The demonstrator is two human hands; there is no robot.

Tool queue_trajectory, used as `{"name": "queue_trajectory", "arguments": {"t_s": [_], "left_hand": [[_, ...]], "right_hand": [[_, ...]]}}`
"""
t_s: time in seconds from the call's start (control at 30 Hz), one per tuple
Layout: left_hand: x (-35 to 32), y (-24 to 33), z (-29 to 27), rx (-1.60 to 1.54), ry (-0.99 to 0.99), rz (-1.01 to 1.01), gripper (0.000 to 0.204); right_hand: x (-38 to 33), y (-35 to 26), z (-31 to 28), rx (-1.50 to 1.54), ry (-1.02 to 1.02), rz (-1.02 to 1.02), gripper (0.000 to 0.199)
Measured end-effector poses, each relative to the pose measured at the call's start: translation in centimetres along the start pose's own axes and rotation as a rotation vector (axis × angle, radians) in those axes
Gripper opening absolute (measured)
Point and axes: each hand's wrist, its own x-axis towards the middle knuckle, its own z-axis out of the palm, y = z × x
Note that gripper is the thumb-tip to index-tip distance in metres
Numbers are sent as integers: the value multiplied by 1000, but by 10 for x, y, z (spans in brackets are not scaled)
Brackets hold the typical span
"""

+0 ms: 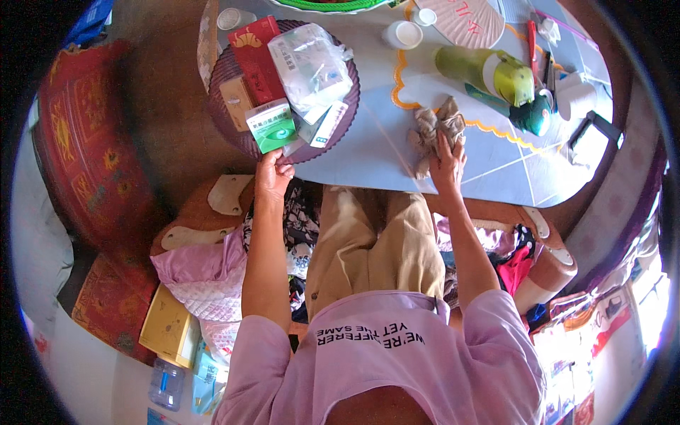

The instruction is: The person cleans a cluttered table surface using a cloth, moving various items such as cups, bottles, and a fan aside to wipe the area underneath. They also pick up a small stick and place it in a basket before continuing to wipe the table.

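My left hand (273, 177) grips the near rim of a round, dark purple ribbed tray (225, 131), fingers closed on it. The tray reaches past the table's left edge. On it lie a green and white box (273, 129), a red box (256, 60), a brown box (232, 103), a small white box (329, 125) and a clear plastic package (312, 67). Closed over a crumpled greyish-brown cloth (428, 131), my right hand (448, 164) presses it to the blue-grey table (368, 152) near the front edge.
A green bottle (489, 74) lies beyond the cloth, beside a dark green round object (531, 113). White cups (403, 35), a pale fan-shaped piece (471, 25), a red-handled tool (532, 42) and a white container (575, 95) are on the table. Behind it stands a sofa (205, 205) with clothes.
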Motion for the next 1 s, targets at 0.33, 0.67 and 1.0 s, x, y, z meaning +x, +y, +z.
{"name": "queue_trajectory", "arguments": {"t_s": [0.33,0.67,1.0], "left_hand": [[-27,-16,-51,-30,58,-71,4],[-85,-58,-124,-144,177,-108,6],[-111,-59,-131,-336,186,38,9]], "right_hand": [[25,-26,9,-152,-82,-308,49],[138,-149,45,-176,50,-504,35],[190,-249,75,-190,94,-449,32]]}}
